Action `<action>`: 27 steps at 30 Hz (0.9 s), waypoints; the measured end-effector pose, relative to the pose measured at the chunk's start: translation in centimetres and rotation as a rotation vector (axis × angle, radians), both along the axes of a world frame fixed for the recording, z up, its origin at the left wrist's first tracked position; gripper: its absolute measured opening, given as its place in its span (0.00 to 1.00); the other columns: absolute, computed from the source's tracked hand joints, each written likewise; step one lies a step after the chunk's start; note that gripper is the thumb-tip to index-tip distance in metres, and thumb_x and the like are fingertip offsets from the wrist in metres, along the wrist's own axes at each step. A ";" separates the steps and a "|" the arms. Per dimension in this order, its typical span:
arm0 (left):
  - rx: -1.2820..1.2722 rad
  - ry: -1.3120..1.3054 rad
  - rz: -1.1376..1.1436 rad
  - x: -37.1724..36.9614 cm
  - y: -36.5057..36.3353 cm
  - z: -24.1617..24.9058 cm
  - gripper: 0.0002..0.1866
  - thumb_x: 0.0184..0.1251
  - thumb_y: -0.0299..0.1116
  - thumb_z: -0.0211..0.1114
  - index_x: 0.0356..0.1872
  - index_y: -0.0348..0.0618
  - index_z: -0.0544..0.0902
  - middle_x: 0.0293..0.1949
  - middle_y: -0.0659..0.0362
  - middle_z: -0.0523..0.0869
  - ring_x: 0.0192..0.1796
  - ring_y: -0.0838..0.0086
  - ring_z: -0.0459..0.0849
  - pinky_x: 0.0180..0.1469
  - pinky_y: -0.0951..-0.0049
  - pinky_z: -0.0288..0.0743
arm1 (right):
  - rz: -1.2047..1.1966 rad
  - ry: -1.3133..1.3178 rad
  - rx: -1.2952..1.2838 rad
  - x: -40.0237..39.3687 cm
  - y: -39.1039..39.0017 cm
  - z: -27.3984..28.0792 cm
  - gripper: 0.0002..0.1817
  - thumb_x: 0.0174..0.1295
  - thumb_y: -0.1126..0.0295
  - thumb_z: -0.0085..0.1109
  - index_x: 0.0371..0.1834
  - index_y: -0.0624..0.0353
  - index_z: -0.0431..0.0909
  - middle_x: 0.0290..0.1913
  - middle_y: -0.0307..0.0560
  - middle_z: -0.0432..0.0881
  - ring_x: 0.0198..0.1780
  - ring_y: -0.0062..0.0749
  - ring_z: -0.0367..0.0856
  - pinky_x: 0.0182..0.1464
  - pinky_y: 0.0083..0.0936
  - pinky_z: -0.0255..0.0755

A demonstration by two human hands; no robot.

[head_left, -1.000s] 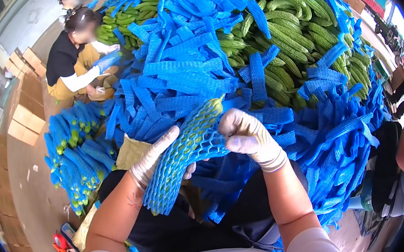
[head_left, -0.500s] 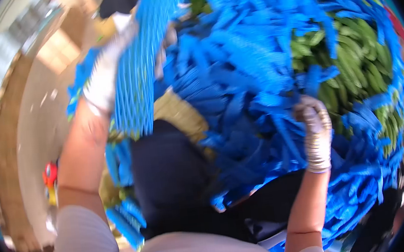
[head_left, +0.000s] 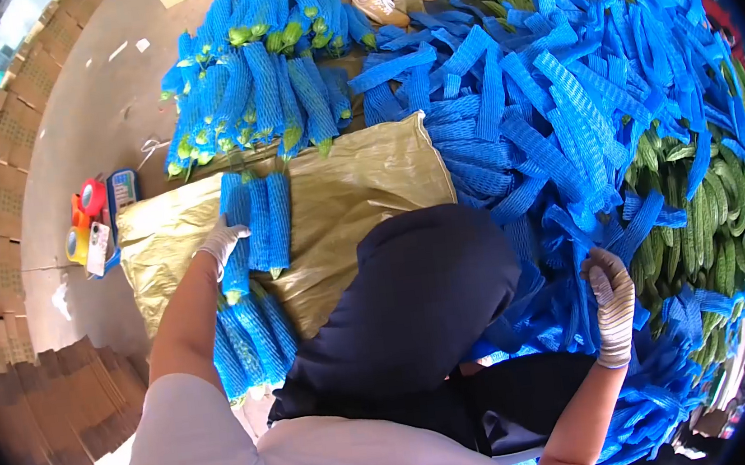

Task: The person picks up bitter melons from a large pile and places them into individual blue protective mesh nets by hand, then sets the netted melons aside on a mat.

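My left hand (head_left: pixel 224 243), in a white glove, grips a green vegetable in a blue net sleeve (head_left: pixel 239 272) that lies on a gold woven sack (head_left: pixel 339 177). Two more sleeved vegetables (head_left: pixel 279 224) lie against its right side. Over the blue heap on the right, my right hand (head_left: pixel 613 305), in a striped glove, has its fingers curled together at the end of a blue net sleeve (head_left: pixel 564 227). Its fingertips partly hide the contact.
Rows of netted vegetables (head_left: pixel 262 90) lie beyond the sack, with others (head_left: pixel 252 340) nearer me. Loose green vegetables (head_left: pixel 707 215) are at the right. Tape rolls (head_left: pixel 92 197) and a phone (head_left: pixel 97 250) lie left, near stacked cardboard (head_left: pixel 54 402). Another person's shoe (head_left: pixel 381 9) shows at the top.
My left hand has come down from the upper left onto the sack, and the blue netting near it is now lower. My right hand has shifted slightly right and down. The view has shifted.
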State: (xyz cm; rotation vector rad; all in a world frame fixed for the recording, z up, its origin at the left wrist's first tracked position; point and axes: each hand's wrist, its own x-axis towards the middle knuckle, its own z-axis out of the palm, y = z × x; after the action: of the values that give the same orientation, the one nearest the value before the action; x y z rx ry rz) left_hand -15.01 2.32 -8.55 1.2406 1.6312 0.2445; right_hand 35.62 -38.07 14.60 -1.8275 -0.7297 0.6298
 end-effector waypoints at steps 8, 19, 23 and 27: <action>0.191 0.496 -0.294 -1.8 5.9 -3.2 0.43 0.53 0.38 0.70 0.71 0.43 0.60 0.51 0.41 0.82 0.51 0.52 0.83 0.52 0.61 0.76 | -0.073 -0.018 -0.099 -0.9 0.9 -2.0 0.15 0.66 0.72 0.57 0.54 0.67 0.76 0.43 0.45 0.82 0.44 0.26 0.79 0.51 0.23 0.73; -0.807 -0.147 -0.551 5.7 -14.1 0.9 0.11 0.71 0.40 0.58 0.44 0.44 0.80 0.32 0.60 0.84 0.31 0.73 0.84 0.28 0.69 0.78 | -0.077 -0.120 -0.268 -1.5 -0.1 -0.8 0.17 0.66 0.69 0.58 0.54 0.67 0.77 0.41 0.43 0.83 0.41 0.23 0.80 0.48 0.21 0.73; -0.985 -0.059 -0.674 7.8 -15.8 -3.0 0.09 0.69 0.38 0.60 0.42 0.44 0.81 0.32 0.59 0.84 0.34 0.72 0.84 0.32 0.69 0.77 | -0.059 -0.196 -0.345 -1.7 0.0 1.7 0.15 0.64 0.72 0.59 0.52 0.66 0.78 0.40 0.44 0.84 0.40 0.23 0.81 0.46 0.21 0.74; -0.885 -0.067 -0.819 10.5 -15.1 -4.9 0.09 0.69 0.38 0.60 0.41 0.44 0.81 0.32 0.59 0.84 0.34 0.71 0.84 0.33 0.69 0.77 | -0.040 -0.259 -0.441 -0.8 0.5 3.9 0.15 0.62 0.74 0.60 0.52 0.63 0.79 0.38 0.46 0.84 0.40 0.26 0.82 0.46 0.23 0.75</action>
State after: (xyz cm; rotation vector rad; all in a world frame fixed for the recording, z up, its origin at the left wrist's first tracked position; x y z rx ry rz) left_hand -4.51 -12.74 -13.42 1.0461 0.8599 -0.8472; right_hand 34.78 -37.52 18.48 -2.3569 -0.7626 0.5641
